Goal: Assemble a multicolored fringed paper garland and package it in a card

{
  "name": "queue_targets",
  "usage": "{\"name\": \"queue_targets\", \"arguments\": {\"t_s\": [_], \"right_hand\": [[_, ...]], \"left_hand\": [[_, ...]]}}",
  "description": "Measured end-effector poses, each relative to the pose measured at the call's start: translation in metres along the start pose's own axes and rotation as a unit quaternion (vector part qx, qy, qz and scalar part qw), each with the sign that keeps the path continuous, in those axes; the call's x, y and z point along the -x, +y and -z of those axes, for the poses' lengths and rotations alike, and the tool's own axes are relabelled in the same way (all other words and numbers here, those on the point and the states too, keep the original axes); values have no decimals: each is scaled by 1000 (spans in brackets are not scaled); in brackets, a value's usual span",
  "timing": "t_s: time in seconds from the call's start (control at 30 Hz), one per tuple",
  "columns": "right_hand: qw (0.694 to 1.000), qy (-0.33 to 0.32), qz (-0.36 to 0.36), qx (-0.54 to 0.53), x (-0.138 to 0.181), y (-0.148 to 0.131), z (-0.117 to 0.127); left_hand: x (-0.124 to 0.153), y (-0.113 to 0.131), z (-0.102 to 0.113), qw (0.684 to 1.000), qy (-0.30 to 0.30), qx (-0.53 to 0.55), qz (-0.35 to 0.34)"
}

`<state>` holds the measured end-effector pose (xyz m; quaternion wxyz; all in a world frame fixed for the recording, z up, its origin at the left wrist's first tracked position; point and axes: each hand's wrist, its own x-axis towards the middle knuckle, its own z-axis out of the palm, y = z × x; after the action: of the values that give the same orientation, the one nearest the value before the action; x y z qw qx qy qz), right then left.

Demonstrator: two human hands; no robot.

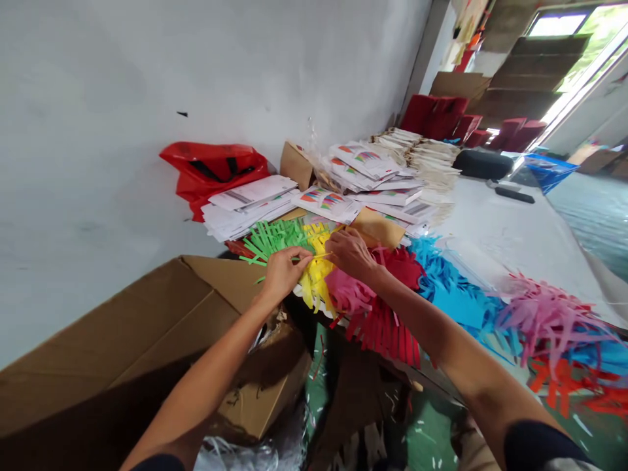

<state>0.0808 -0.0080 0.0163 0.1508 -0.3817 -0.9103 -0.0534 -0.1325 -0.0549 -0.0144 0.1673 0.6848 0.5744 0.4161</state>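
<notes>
My left hand [284, 271] is closed in a pinch at one end of a thin yellow strip [321, 256]. At the strip's other end, the curled fingers of my right hand [350, 252] grip it, so it stretches between the two hands. Below it lies a bunch of yellow fringed paper [314, 288]. Green fringe [277, 239] spreads behind my left hand. Pink fringe [346, 292] and dark red fringe [383, 330] lie beneath my right wrist and forearm. The fingertips of my right hand are partly hidden.
Printed packets [366, 163] and white sheets [250, 199] are piled along the wall beside a red bag [216, 170]. Blue fringe [441, 288] and more pink fringe [549, 317] line the table edge on the right. A large open cardboard box [122, 333] stands at lower left.
</notes>
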Motion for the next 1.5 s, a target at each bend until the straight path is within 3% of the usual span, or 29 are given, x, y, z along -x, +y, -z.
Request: {"name": "queue_targets", "arguments": {"t_s": [0.17,0.3,0.5,0.77,0.97,1.07,1.13,1.3,1.43,1.5], "right_hand": [[997,-24,51,-51,-2,16,2],[994,-17,43,-99,-1,26,3],[985,27,3,-170,0,30,2],[957,117,-56,-259,-5,28,1],[945,160,-48,-283,-8,23,4],[951,165,-27,-260,-11,19,11],[939,197,-28,-279,-14,17,19],[933,220,-43,-282,-23,17,40],[921,235,-44,-308,-26,15,52],[912,258,-44,-316,-25,15,61]], "left_hand": [[0,-11,9,996,48,75,8],[4,-15,7,995,53,89,17],[9,-12,1,993,49,97,-41],[7,-11,-7,989,85,121,-25],[4,-18,-17,982,91,164,11],[0,-23,-19,984,103,144,13],[-1,-24,-18,985,113,128,7],[0,-8,-9,985,136,99,-24],[4,3,-10,988,98,46,-112],[4,1,-14,990,77,12,-118]]}}
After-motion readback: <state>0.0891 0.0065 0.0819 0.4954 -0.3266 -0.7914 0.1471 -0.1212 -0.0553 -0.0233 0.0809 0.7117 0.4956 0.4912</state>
